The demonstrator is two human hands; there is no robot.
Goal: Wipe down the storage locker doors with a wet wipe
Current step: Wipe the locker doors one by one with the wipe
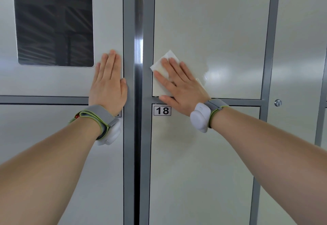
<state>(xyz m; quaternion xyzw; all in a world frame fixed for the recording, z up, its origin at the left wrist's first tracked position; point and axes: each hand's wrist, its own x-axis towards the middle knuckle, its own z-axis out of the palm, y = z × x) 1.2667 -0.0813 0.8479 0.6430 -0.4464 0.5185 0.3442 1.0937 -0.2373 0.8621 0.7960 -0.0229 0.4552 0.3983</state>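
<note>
the right hand [182, 85] presses a wet wipe [163, 65] flat-fingered against the upper locker door [221, 30]. the left hand [108, 83] rests flat, holding nothing.

wet wipe [169, 54]: white, folded, lying flat under the right hand [182, 85] at the lower-left corner of the upper locker door [221, 30] | doors: pale, glossy, sitting shut | lower locker door [198, 171]: wearing label 18

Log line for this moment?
right hand: flat on wet wipe, upper door above label 18 | left hand: flat on screen panel
</note>
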